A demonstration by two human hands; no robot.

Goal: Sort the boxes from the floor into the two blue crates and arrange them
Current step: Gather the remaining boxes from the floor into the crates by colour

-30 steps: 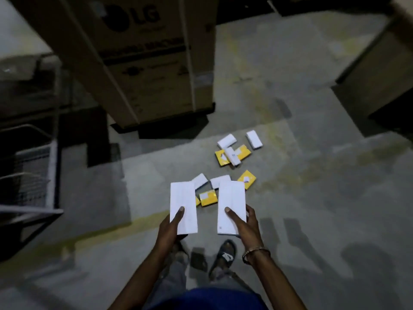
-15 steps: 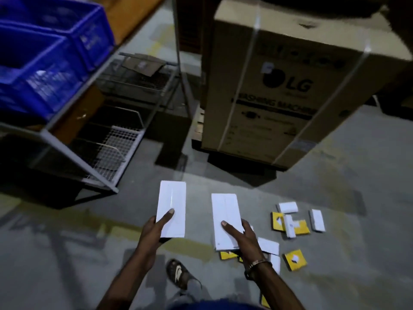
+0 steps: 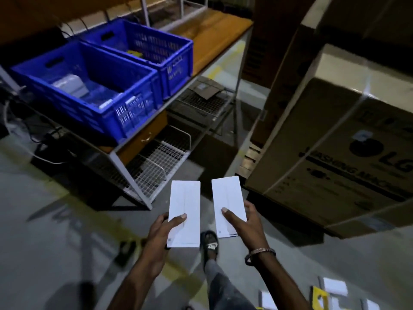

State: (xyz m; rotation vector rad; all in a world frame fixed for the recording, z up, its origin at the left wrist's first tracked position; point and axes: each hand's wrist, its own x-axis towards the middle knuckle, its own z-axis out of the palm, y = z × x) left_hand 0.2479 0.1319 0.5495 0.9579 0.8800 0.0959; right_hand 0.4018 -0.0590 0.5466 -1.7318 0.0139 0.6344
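My left hand (image 3: 162, 231) grips a long white box (image 3: 185, 204) by its near end, thumb on top. My right hand (image 3: 247, 224) grips a second long white box (image 3: 228, 198) the same way, side by side with the first. Both boxes are held flat above the floor. Two blue crates stand on a table at upper left: the nearer crate (image 3: 93, 113) holds some white boxes, the farther crate (image 3: 176, 61) holds something yellow. A few small white and yellow boxes (image 3: 326, 294) lie on the floor at the bottom right edge.
The table (image 3: 214, 39) has a wooden top and a metal frame with wire shelves (image 3: 156, 166) underneath. A large LG washing machine carton (image 3: 339, 153) stands close on the right. Cables lie at the far left. My sandalled foot (image 3: 209, 242) is below the boxes.
The view has swung left and up from the pile on the floor towards the table and crates. Both hands still hold their white boxes, now closer to the table.
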